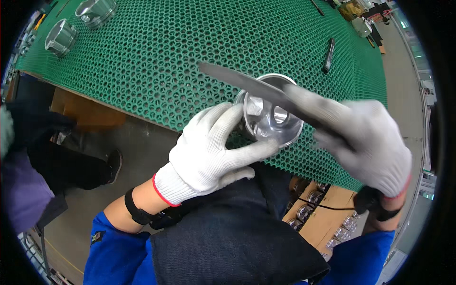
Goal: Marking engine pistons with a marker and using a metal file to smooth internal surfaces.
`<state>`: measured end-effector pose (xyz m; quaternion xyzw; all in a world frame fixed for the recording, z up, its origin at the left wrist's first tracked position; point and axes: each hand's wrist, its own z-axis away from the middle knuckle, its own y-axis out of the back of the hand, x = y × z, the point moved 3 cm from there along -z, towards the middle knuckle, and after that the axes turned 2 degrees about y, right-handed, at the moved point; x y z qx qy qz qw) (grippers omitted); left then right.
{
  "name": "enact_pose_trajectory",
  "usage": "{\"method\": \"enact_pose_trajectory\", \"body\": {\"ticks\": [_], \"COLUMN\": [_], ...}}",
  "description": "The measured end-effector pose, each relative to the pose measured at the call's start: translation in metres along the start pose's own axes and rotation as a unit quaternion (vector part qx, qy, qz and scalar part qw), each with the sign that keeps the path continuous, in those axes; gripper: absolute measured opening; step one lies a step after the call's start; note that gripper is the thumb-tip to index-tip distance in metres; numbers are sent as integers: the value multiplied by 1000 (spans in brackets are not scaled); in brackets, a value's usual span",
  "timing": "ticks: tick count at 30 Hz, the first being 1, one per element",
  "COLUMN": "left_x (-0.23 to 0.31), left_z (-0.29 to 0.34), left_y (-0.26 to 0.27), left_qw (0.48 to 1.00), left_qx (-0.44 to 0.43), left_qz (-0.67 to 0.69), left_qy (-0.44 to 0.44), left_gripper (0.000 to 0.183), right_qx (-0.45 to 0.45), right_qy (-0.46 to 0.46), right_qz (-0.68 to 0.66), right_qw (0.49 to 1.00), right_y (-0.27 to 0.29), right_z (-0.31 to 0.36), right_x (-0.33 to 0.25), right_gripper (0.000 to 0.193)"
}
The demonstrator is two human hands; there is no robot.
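Note:
A shiny metal piston (263,129) rests at the near edge of the green mat, its hollow side facing up toward me. My left hand (204,147), in a white knit glove with a red cuff edge, grips it from the left, with the thumb along its near rim. Gloved the same way, my right hand (368,137) is closed around a long, flat grey file (232,77). The file's blade slants over the piston's opening and its tip reaches past the far left. Motion blurs the right hand and the blade; whether the blade touches the rim I cannot tell.
Two more pistons stand at the far left, one of them here (61,38). A black marker (328,55) lies on the green honeycomb mat (156,61). Jars (362,27) stand at the far right. Below the bench, a cardboard box (316,223) holds several pistons. Someone in purple stands at left.

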<state>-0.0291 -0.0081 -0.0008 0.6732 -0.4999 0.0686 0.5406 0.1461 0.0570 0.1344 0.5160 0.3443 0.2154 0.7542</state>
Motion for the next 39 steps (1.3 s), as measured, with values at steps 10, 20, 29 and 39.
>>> {"method": "enact_pose_trajectory", "body": {"ticks": [10,20,29,39], "left_x": [7,40,23,-150], "left_z": [-4,-3,-47,50], "left_y": [-3,23,13,176], "left_qw": [999,985,992,890], "left_qx": [-11,-111,9,260], "left_qz": [-48,12,-115,-293], "left_qy": [-17,130,42,232], "left_gripper": [61,93,29,29], "right_qx": [84,198,339,416], "right_qy": [26,-264,-283,-206], "right_qz": [26,101,34,87], "right_qw": [996,939,897,881], "right_y": [-28,-77,-136,-170], "right_z": [-20,100,167,159], "right_x": [4,106,126,136], "right_gripper": [63,51,37,39]}}
